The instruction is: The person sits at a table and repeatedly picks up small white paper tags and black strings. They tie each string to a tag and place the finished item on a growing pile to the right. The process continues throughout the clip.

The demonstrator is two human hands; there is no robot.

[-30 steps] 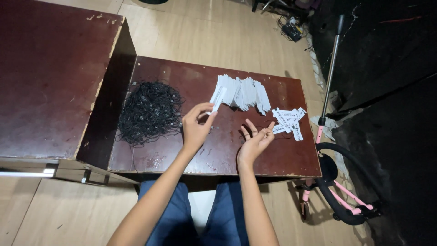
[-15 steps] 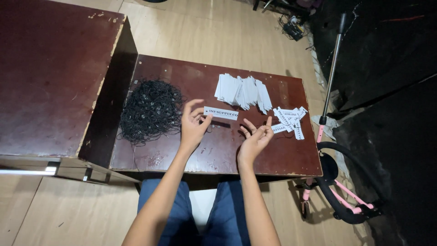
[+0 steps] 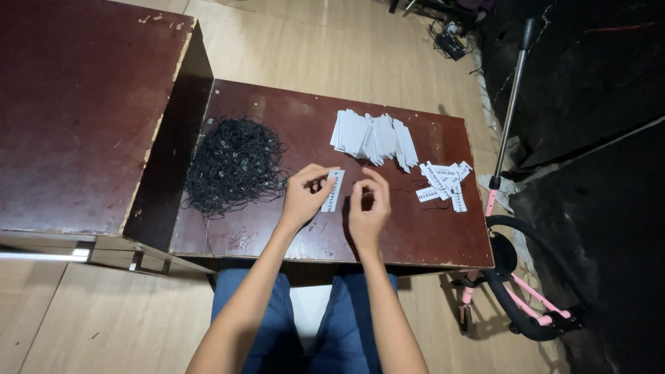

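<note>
Tag (image 3: 333, 190), a white paper strip, sits pinched in the left hand (image 3: 305, 196) over the low brown table (image 3: 277, 228). Left of it lies a black string pile (image 3: 233, 165). Right hand (image 3: 367, 208) curls beside it; its grip is unclear. Farther right: tag stack (image 3: 374, 136), loose tags (image 3: 443, 184).

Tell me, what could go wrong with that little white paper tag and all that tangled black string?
The left hand pinches the small white paper tag by its edge only, so it might slip or crease. The tangled heap of thin black strings lies close by; pulling one could drag others along. The loose pile of printed white tags sits near the brown wooden table's right edge, where a nudge from the right hand might knock some off.
</note>
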